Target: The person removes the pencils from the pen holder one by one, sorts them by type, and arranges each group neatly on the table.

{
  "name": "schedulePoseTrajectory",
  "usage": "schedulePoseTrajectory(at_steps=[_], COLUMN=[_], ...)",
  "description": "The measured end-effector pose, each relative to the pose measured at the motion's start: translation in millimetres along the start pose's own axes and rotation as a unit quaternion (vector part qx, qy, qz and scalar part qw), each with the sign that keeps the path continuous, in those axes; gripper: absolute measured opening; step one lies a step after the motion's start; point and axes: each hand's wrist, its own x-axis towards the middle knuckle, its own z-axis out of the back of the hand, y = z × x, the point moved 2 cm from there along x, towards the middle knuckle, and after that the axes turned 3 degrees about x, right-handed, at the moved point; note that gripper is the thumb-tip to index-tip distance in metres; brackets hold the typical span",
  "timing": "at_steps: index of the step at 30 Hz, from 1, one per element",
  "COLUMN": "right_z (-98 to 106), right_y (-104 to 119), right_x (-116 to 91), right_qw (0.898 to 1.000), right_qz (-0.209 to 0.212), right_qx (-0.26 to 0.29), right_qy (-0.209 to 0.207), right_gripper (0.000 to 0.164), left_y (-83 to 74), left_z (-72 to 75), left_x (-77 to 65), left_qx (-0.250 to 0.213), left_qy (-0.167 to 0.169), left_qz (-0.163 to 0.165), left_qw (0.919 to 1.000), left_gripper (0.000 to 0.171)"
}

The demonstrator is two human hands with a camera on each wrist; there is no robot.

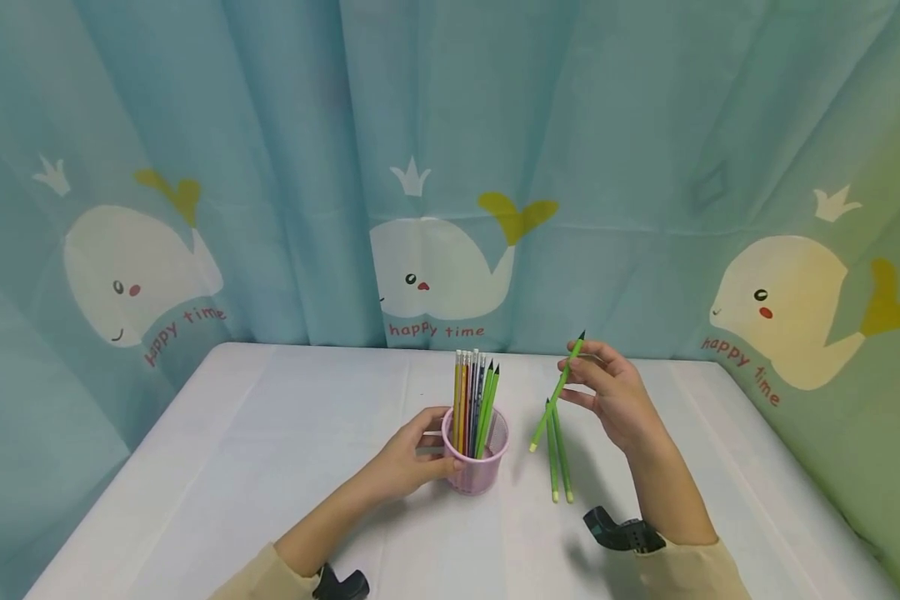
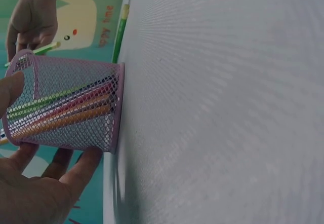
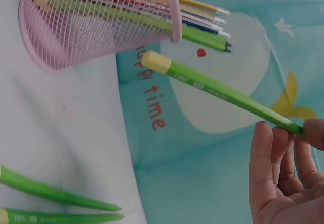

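My left hand (image 1: 407, 460) grips the side of a pink mesh pencil cup (image 1: 477, 477), thumb in front and fingers behind. The cup stands upright on the table with several pencils (image 1: 465, 400) in it, some with white ends up and two green ones with black points up. To the right of the cup my right hand (image 1: 613, 396) pinches a green pencil (image 3: 217, 93) near its dark point. That pencil slants above the table, its pale yellow end low and toward the cup. Two more green pencils (image 1: 561, 458) lie under it on the table, dark points away from me.
The white table (image 1: 285, 433) reaches back to a blue curtain (image 1: 615, 125) printed with whales. Dark straps (image 1: 622, 533) sit around both wrists at the beige sleeves (image 1: 693, 571).
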Motion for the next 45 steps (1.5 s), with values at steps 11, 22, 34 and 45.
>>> schedulePoseTrajectory(at_steps=[11, 22, 34, 45], right_z=[16.6, 28.1, 37.1, 44.0], right_y=[-9.2, -15.9, -27.2, -37.1], right_x=[3.5, 5.4, 8.1, 11.4], right_qw=[0.999, 0.996, 0.989, 0.983], right_qz=[-0.018, -0.042, -0.061, -0.087], right_qx=[-0.023, -0.041, -0.099, -0.126], right_qy=[-0.034, -0.060, -0.091, -0.104], right_gripper=[0.015, 0.012, 0.011, 0.020], left_y=[-0.6, 0.2, -1.5, 0.5], left_z=[1.4, 0.3, 0.6, 0.9], left_x=[-1.3, 0.0, -0.9, 0.6], left_qx=[0.001, 0.001, 0.001, 0.005], left_qy=[-0.001, 0.001, 0.003, -0.002], left_qz=[0.002, 0.003, -0.006, 0.007], left_qw=[1.0000, 1.0000, 1.0000, 1.0000], left_gripper=[0.069, 0.068, 0.067, 0.069])
